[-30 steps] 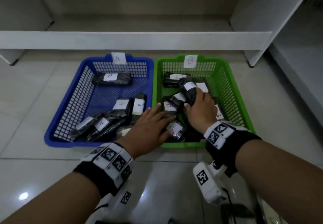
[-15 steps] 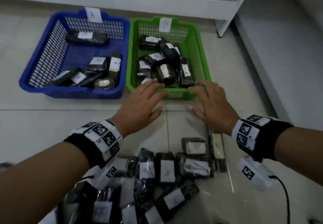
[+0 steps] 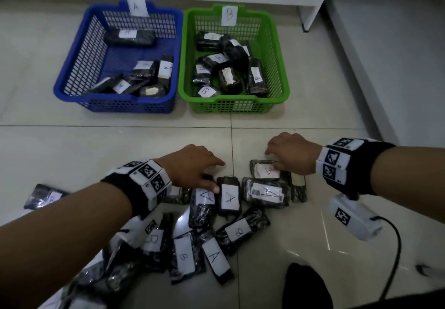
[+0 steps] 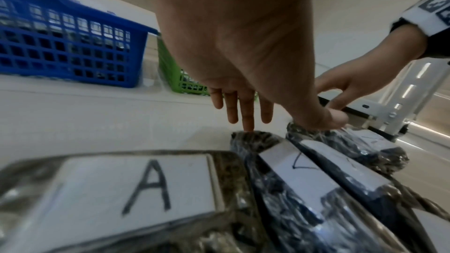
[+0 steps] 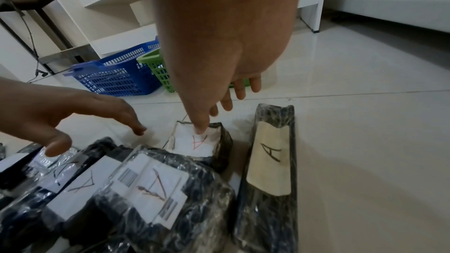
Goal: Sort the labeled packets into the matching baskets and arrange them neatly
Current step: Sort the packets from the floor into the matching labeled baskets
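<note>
Item: unsorted packets (image 3: 228, 196), dark plastic-wrapped, each with a white paper label, lying in a loose heap on the tiled floor (image 3: 72, 145) nearest us. Labels readable: several A, several B.

Item: blue basket (image 3: 72, 84), tagged A, and green basket (image 3: 281, 84), tagged B, side by side beyond the heap, well apart from it. Each already holds several packets, lying at mixed angles.

Item: left hand (image 3: 192, 164), fingers straight and spread, a fingertip touching the end of an A packet at the heap's far edge; nothing gripped.

Item: right hand (image 3: 291, 154), fingers extended, thumb pressing the white label of the red-A packet (image 3: 265, 170); not yet closed round it.

Step in hand, as we judge it: taking up A packets, one per hand.

Handling notes:
- We should read each label before closing the fingers; A and B lie mixed and overlapping.
- The wrap looks slick and crinkly, so we grip across the packet body, not the loose film.
- We lift the top packets first; dragging a lower one would scatter the heap.
- The slim A packet (image 3: 298, 187) lies just beside the right hand's; we leave it undisturbed.
- In the blue basket we lay packets flat, labels up, in rows.
</note>
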A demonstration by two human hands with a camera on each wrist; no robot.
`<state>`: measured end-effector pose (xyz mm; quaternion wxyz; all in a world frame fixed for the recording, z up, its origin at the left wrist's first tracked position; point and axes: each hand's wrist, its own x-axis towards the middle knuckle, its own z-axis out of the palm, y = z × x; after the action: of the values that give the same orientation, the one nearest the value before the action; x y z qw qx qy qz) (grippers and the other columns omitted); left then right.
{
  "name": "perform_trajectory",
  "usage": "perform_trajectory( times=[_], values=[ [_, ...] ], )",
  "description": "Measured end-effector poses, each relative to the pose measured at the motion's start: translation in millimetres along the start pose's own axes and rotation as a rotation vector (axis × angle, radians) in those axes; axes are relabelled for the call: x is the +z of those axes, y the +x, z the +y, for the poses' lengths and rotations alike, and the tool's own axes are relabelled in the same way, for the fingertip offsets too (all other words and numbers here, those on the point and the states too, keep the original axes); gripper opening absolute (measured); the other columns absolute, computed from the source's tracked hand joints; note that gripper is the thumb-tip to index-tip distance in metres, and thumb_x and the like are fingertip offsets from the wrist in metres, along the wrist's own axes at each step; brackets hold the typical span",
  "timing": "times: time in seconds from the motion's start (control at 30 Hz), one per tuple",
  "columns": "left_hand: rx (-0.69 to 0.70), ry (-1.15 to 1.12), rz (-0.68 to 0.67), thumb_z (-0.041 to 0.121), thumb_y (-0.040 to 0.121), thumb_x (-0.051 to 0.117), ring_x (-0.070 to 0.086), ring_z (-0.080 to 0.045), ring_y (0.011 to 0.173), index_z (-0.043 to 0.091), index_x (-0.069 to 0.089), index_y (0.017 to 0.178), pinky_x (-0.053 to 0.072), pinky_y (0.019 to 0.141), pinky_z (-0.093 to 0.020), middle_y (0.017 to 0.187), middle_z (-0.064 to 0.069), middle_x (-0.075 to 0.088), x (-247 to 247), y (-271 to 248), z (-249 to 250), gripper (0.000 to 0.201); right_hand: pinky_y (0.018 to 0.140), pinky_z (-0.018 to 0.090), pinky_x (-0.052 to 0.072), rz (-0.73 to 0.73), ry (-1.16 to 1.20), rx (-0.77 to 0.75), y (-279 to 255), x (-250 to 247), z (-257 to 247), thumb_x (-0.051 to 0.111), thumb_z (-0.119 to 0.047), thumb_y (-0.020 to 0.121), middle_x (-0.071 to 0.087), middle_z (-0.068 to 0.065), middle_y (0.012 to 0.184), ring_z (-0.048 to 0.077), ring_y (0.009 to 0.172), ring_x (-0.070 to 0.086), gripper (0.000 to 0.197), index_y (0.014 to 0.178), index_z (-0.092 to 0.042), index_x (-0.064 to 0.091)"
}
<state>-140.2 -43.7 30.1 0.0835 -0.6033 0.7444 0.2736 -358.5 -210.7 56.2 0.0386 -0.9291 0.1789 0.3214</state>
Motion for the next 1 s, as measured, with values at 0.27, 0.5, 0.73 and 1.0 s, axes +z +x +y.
perform_trajectory(
  times=[0.27,0.5,0.73,1.0],
  values=[
    [-0.132,-0.082,-0.163,0.059,0.069,0.071,0.043,-0.021,0.115,0.031,0.046,0.127,0.033,0.097,-0.036,0.122,0.003,0.053,10,-3,2,0.069,0.085,0.032,0.04,-0.034,0.032,-0.028,12,-15,-11,0.049,-0.023,0.095,0.052,0.007,0.118,0.025,0.105,0.051,0.02,0.11,-0.011,0.056],
    [-0.211,-0.491,-0.098,0.03,0.07,0.08,0.048,-0.014,0.078,0.02,0.037,0.104,0.039,0.061,-0.026,0.086,0.006,0.048,-15,-10,0,0.055,0.06,0.03,0.034,0.112,0.193,0.034,11,-44,-14,0.052,-0.02,0.092,0.052,0.008,0.083,0.024,0.074,0.047,0.014,0.09,-0.01,0.043],
    [-0.348,-1.107,0.258,0.007,0.081,0.061,0.053,-0.017,0.082,0.013,0.048,0.11,0.046,0.071,-0.028,0.094,-0.004,0.054,-92,-52,-53,0.032,0.058,0.031,0.036,0.516,0.535,0.026,32,-112,-48,0.058,-0.018,0.088,0.059,0.008,0.081,0.025,0.071,0.053,0.01,0.091,-0.011,0.05],
    [-0.334,-1.498,0.707,0.002,0.087,0.039,0.059,-0.016,0.073,0.016,0.072,0.088,0.052,0.066,-0.025,0.09,-0.008,0.064,-129,-124,-146,0.036,0.069,0.038,0.043,0.772,0.736,0.086,91,-212,-84,0.049,-0.007,0.091,0.058,0.015,0.091,0.03,0.081,0.056,0.011,0.099,-0.012,0.044]
  ],
)
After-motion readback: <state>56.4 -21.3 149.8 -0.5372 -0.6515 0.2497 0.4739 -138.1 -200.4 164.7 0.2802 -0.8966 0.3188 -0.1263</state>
